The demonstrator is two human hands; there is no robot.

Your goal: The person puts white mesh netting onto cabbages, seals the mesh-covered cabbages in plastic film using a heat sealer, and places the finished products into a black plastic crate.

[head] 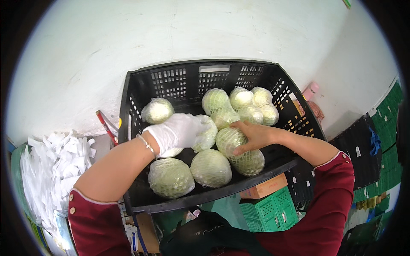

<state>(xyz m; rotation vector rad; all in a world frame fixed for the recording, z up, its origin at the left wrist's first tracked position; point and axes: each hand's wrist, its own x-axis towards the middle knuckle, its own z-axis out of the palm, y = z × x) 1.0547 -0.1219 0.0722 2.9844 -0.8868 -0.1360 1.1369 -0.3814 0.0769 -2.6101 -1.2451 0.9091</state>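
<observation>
A black plastic crate lies before me with several pale green round vegetables, perhaps cabbages, in plastic film and white netting. My left hand, in a white glove, grips a netted vegetable near the crate's middle; its fingertips are partly hidden. My bare right hand rests with thumb and fingers spread on another netted vegetable. Two wrapped vegetables sit at the near side. One more is at the far left, and a group fills the far right.
A white wall stands behind the crate. Left are a heap of white strips and a red-handled tool. Below right are a cardboard box and green crates. A pink bottle stands beyond the crate's right side.
</observation>
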